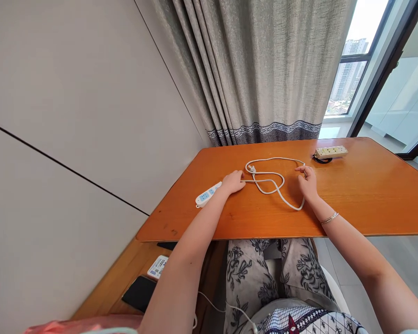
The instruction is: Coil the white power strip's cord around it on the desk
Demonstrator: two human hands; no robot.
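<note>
A white power strip with blue sockets lies on the orange wooden table, and its white cable runs right in loose loops. My left hand rests closed over the strip's cable end, gripping where the cable leaves it. My right hand pinches the cable at the right side of the loop. The plug lies inside the loops between my hands.
A second, beige power strip sits at the table's far right by a dark cable hole. A grey curtain hangs behind, a wall stands to the left. A black phone and a card lie on a lower shelf.
</note>
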